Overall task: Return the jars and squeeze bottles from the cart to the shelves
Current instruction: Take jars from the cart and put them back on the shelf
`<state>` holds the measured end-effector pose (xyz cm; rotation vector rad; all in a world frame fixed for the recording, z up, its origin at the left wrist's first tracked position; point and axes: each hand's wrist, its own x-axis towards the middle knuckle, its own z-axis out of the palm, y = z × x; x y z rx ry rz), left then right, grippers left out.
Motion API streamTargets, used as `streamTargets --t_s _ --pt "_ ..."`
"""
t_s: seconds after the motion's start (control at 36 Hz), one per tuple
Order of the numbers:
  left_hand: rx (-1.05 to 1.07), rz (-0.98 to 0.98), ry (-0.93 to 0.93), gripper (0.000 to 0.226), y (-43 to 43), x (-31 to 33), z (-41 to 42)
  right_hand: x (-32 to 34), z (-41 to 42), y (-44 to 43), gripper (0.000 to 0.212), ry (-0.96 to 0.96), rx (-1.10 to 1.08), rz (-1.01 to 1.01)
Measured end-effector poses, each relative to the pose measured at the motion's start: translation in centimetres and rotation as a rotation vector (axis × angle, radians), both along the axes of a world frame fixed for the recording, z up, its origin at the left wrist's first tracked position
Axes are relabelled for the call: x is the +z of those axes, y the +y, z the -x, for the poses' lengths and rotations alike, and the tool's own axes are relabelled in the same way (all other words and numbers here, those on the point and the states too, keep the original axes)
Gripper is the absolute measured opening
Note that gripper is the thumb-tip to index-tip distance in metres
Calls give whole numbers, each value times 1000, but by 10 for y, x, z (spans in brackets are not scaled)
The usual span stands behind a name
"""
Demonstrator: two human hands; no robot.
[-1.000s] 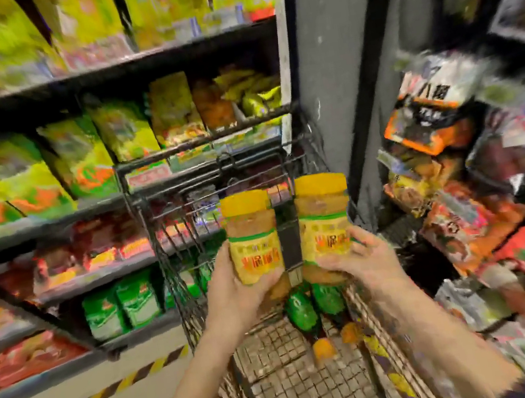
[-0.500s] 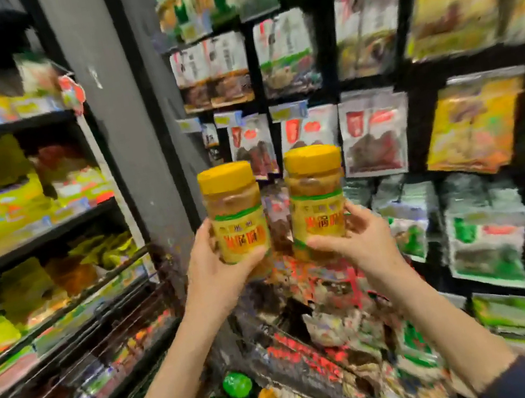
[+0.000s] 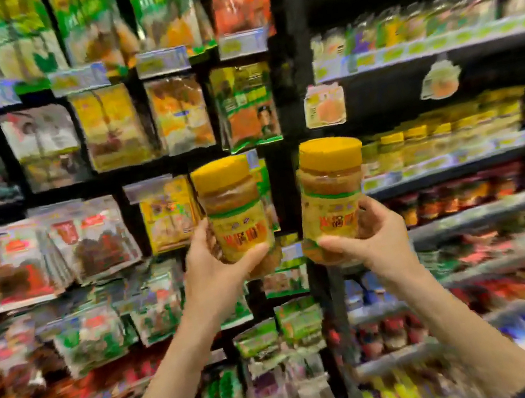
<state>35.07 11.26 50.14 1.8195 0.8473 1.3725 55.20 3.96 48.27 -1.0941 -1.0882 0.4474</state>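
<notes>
Two jars side by side, left jar [image 3: 235,213] and right jar [image 3: 332,197], before shelves [image 3: 476,156].

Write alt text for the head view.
The left hand grips the left jar and the right hand the right jar, both yellow-lidded, upright and apart. Snack bags hang at left; similar jars line a shelf at right.

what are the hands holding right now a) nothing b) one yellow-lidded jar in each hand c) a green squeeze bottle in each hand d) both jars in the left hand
B: the left hand grips the left jar and the right hand grips the right jar, each with a yellow lid.
</notes>
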Motion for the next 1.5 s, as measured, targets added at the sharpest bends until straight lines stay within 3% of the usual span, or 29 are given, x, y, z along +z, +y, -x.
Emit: streamTargets --t_s 0.08,0.22,0.44,0.58,0.69,0.83,0.92,1.33,1.5 --pt "-102 3 18 63 -9 -4 -71 -3 -68 -30 60 -34 -116 16" --pt "-275 7 4 69 -27 -15 -179 -5 -168 -75 73 -35 -272 16" --pt "-489 52 20 63 -42 -22 -317 -10 -286 -129 76 -29 -481 10" --pt "-582 79 31 78 -42 -22 -388 -13 -341 -144 66 1 -567 -7" --pt "-619 62 47 61 -34 -21 -445 -13 -384 -147 65 1 -621 -26" --pt "-673 69 56 60 -12 -24 -520 -14 -447 -136 74 -20 -693 -1" --pt "-698 39 57 57 5 -22 -569 -12 -490 -123 69 -36 -707 18" --pt "-698 -29 91 69 59 -8 -759 -6 -668 -73 78 -48 -762 76" --pt "-653 -35 105 72 67 -9 -822 -9 -737 -59 65 -80 -690 82"
